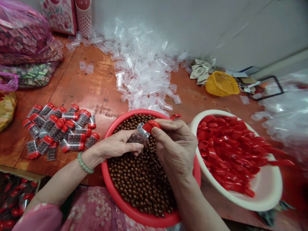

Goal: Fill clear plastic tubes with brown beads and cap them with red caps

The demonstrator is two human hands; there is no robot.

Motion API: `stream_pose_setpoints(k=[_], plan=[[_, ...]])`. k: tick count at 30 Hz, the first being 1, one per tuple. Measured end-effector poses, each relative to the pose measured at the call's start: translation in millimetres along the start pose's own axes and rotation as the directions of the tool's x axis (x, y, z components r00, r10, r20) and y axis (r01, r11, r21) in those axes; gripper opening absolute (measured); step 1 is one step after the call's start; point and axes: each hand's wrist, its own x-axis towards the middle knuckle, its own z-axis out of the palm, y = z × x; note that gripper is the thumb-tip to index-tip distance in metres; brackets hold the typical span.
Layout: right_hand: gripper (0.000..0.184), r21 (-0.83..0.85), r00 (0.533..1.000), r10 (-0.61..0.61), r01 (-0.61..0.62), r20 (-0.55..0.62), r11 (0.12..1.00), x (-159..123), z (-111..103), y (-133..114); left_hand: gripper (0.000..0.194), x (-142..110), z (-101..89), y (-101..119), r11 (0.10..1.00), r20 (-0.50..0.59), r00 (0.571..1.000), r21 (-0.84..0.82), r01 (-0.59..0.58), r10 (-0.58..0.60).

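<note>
Over a red basin [111,205] full of small brown balls [141,179], my left hand [120,144] grips a clear plastic container [138,138] that holds some of the same balls. My right hand [175,144] pinches a red plastic cap [152,124] at the container's mouth; whether it is seated on the rim I cannot tell. A white basin [267,199] heaped with red caps [228,147] stands just right of my right hand. To the left of my left hand lie several filled containers with red caps [77,137].
Many clear containers [144,67] are piled against the wall. A yellow basket [221,84] and crumpled cloth [200,71] lie behind the white basin. Plastic bags [26,41] stand at the far left. A box [16,195] of capped containers sits below the table edge.
</note>
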Motion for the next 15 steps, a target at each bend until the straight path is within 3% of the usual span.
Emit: stream_pose_setpoints(k=[7, 15], plan=[[0.012, -0.012, 0.999, 0.025, -0.024, 0.042, 1.000, -9, 7, 9, 0.022, 1, 1.0, 0, 1.000, -0.020, 0.999, -0.007, -0.025, 0.025], [0.016, -0.161, 0.995, -0.060, 0.072, 0.078, 0.984, -7, 2, 6, 0.022, 1, -1.3, -2, 0.999, -0.034, 0.998, 0.016, -0.051, 0.052]])
